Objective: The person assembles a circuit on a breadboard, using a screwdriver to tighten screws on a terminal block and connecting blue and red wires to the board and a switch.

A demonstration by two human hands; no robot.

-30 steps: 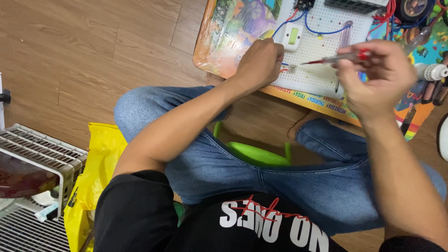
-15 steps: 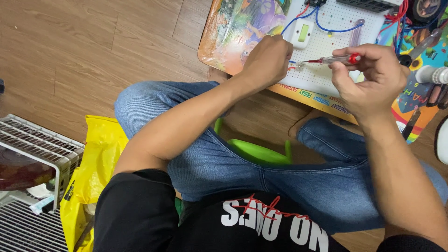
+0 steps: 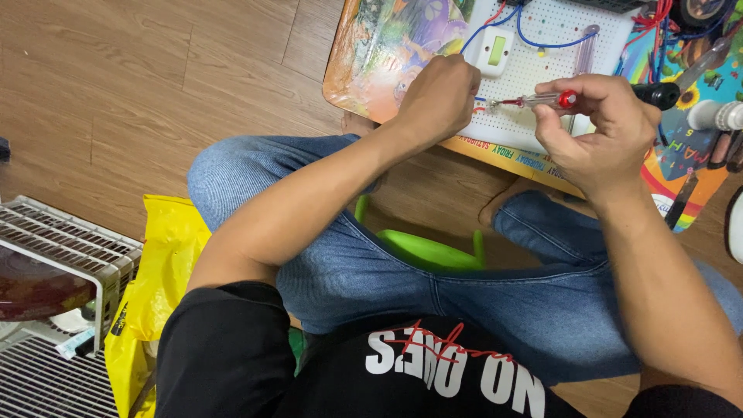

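Note:
A white perforated board (image 3: 542, 70) lies on a colourful low table (image 3: 387, 54), with a white switch (image 3: 494, 51) and blue and red wires (image 3: 542, 42) on it. My right hand (image 3: 596, 131) grips a small screwdriver (image 3: 538, 100) with a clear shaft and red cap, its tip pointing left at the board. My left hand (image 3: 437, 97) is closed over small red and blue wire ends at the screwdriver's tip, resting on the board's near edge.
I sit on a green stool (image 3: 426, 248) over a wooden floor (image 3: 155, 93). A yellow plastic bag (image 3: 159, 271) and a white wire rack (image 3: 54, 240) stand at the lower left. Dark tools and a white part (image 3: 716, 116) lie at the table's right.
The view has shifted slightly; both hands stay on the board, with the screwdriver tip still at my left hand's fingers.

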